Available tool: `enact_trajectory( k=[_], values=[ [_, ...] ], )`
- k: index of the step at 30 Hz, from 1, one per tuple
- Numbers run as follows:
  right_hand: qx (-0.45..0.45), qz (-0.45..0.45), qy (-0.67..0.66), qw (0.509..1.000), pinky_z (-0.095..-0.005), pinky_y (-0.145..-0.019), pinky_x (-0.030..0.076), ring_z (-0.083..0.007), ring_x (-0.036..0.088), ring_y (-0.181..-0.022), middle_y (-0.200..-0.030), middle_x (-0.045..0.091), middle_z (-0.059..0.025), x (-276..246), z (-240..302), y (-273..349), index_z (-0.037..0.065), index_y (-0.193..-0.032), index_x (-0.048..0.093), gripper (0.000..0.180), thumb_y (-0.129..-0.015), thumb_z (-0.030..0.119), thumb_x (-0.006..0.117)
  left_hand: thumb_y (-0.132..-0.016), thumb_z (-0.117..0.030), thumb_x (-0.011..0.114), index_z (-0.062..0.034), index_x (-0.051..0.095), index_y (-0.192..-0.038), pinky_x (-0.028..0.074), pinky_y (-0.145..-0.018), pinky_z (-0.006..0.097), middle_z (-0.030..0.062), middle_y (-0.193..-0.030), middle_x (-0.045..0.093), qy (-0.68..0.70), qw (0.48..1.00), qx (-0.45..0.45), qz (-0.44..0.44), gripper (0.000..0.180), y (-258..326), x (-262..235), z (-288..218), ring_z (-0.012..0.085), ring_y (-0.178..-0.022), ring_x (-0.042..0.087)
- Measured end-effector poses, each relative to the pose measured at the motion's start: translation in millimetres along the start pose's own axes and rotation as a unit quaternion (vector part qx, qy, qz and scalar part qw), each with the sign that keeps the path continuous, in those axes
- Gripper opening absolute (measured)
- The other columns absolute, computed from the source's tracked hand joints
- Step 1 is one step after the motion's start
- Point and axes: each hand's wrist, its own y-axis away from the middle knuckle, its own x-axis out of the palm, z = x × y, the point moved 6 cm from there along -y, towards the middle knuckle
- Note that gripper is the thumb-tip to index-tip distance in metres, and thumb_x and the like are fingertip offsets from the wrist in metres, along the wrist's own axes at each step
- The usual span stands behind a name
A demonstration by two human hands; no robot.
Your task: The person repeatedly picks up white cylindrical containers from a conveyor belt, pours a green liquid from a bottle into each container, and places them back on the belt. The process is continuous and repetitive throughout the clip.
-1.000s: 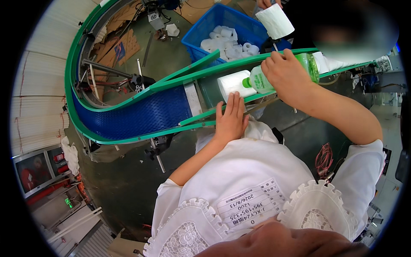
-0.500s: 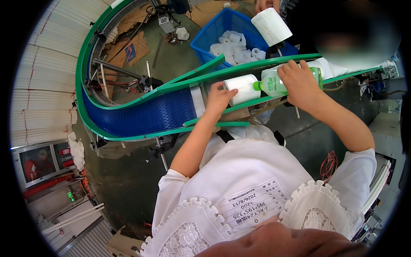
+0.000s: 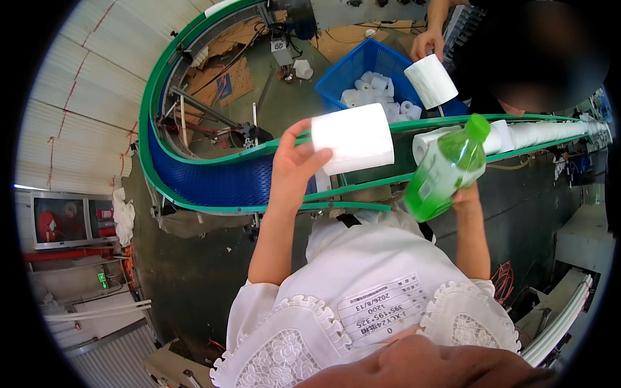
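My left hand [image 3: 292, 169] grips one end of a white paper roll [image 3: 354, 139], thumb in front, and holds it up over the green-railed conveyor. In my right hand [image 3: 467, 197] is a clear plastic bottle [image 3: 446, 171] with green liquid and a green cap. The bottle is tilted, cap toward the upper right, and slightly blurred; it hides most of my right fingers. Behind the bottle, a row of white rolls [image 3: 533, 134] lies along the conveyor's right stretch.
The blue conveyor belt [image 3: 217, 180] curves round on the left between green rails. Beyond it stands a blue basket [image 3: 328, 83] with several white rolls. Across the conveyor, another person's hand [image 3: 428, 44] holds a white roll [image 3: 431, 82]. Cardboard [image 3: 236, 84] lies on the floor.
My left hand has lifted the paper roll off the conveyor. My right hand has drawn the bottle nearer to me and turned it from lying sideways, cap left, to cap up.
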Motion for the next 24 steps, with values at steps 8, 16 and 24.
enact_trajectory(
  k=[8,16,24],
  values=[
    [-0.098,0.215,0.113,0.965,-0.0384,-0.103,0.043,-0.0276,0.054,-0.126,-0.148,0.037,-0.0250,99,5,-14,0.003,-0.126,0.059,0.084,-0.053,0.027,0.093,-0.088,0.000,0.069,0.0009,0.037,-0.140,0.049,-0.097,0.036,0.0214,-0.122,0.066,-0.005,0.997,0.054,0.054,0.061,4,30,-29,0.0228,-0.111,0.064],
    [-0.213,0.169,0.269,0.924,-0.0409,-0.103,0.044,-0.0316,0.053,-0.126,-0.147,0.036,-0.0244,94,8,5,-0.002,-0.115,0.067,0.070,-0.054,0.024,0.091,-0.088,-0.028,0.072,-0.0124,0.055,-0.138,0.034,-0.108,0.047,0.0145,-0.144,0.037,-0.539,0.748,0.386,-0.013,0.055,39,65,-61,0.0353,-0.135,0.034],
    [-0.257,0.169,0.367,0.878,-0.0446,-0.103,0.044,-0.0358,0.052,-0.127,-0.145,0.038,-0.0264,101,25,10,-0.002,-0.114,0.067,0.068,-0.057,0.027,0.088,-0.085,-0.043,0.070,-0.0477,0.067,-0.119,-0.001,-0.116,0.059,0.0039,-0.147,0.036,-0.661,0.506,0.554,-0.007,0.035,55,108,-39,0.0373,-0.145,0.017]
  ],
)
